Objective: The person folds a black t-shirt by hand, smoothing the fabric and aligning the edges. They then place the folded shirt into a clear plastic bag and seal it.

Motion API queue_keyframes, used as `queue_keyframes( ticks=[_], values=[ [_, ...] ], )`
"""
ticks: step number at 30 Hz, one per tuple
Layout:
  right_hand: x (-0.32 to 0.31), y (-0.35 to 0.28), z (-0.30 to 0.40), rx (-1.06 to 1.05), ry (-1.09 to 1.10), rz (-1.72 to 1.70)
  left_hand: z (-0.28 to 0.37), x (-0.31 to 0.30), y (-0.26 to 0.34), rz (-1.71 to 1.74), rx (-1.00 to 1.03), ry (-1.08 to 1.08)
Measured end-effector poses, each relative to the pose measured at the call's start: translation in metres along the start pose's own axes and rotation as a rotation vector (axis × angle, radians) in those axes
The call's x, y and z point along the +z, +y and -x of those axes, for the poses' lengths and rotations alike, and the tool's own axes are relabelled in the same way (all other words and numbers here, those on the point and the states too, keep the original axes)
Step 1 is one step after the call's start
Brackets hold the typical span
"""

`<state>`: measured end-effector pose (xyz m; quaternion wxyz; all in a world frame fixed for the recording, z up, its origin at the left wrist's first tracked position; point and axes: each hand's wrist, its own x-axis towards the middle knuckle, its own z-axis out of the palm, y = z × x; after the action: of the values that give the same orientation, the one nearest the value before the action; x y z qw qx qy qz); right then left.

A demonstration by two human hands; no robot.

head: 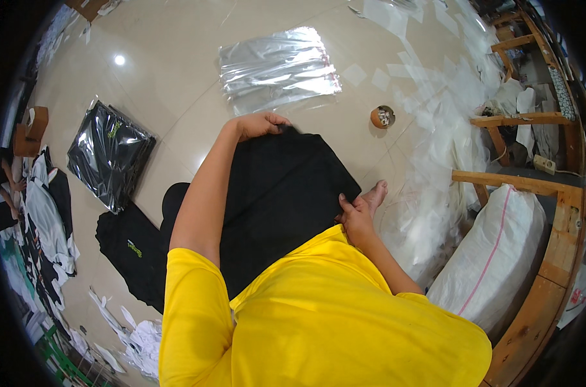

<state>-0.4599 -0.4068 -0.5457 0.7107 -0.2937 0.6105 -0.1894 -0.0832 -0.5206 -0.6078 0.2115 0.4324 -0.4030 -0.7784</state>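
A black cloth garment (283,193) lies spread over my lap. At its far edge, my left hand (259,126) pinches a dark, slightly blurred bit of the fabric. The garment's right corner is between the thumb and fingers of my right hand (355,215). To my left, a stack of black garments in clear plastic bags (111,155) sits on the floor; the top one bears a small green print. Partly under that stack's near corner is another black garment (133,251), also with a green print. Beyond my hands lies a pile of clear plastic bags (278,67).
A round bowl with white stubs (384,117) stands on the tiled floor. Thin white sheeting (447,169) is heaped at right, before a wooden frame (520,181) and a stuffed white sack (491,256). Clothes (48,213) and another person's hands (17,186) are at far left.
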Motion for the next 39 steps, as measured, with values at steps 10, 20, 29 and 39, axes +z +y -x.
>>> queue_keyframes(
  ticks=[10, 20, 29, 39],
  values=[
    [0.007, 0.004, 0.022, -0.489, -0.025, 0.262, 0.003, 0.007, 0.020, -0.132, -0.041, 0.042],
    [-0.015, -0.003, 0.035, -0.542, -0.216, 0.034, 0.031, 0.028, 0.055, -0.370, 0.040, 0.084],
    [0.012, -0.050, 0.061, -0.795, 0.039, 0.227, 0.088, 0.044, 0.121, -0.428, 0.365, 0.204],
    [0.025, -0.145, 0.060, -1.090, 0.006, 0.129, 0.132, 0.043, 0.203, -0.574, 0.632, 0.372]
  ],
)
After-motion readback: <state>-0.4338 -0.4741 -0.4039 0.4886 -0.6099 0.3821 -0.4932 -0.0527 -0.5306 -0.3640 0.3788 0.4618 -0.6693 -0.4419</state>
